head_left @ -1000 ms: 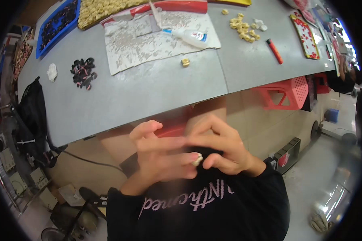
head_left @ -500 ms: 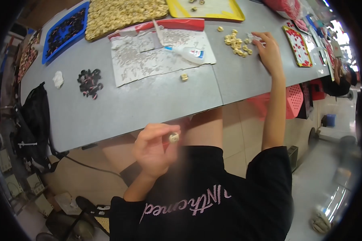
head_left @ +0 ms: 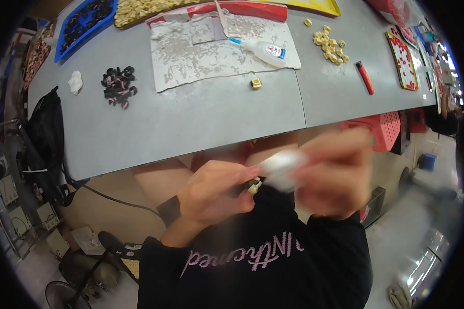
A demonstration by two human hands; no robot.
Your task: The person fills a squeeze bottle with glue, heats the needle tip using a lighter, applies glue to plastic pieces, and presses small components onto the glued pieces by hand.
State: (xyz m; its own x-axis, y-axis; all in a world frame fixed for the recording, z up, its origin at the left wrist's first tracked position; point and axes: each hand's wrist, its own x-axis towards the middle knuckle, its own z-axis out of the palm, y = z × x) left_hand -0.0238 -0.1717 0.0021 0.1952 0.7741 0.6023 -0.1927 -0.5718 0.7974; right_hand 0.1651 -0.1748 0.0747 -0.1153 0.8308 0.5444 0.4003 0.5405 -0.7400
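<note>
left hand (head_left: 211, 193) pinched; right hand (head_left: 337, 175) blurred, fingers bent, just beside it

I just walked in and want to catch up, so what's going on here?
A person's left hand holds a small cream-and-dark piece. The right hand, blurred, holds a white wad close by. On the table, a bottle lies on a spattered sheet between dark pieces and cream pieces.

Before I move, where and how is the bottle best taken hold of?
Best, I think, across the wide body of the bottle, coming down from above and from the right, thumb and fingers on its two long sides. It lies on its side on the white sheet, and tapers leftward to a slim blue nozzle, likely a poorer hold.
</note>
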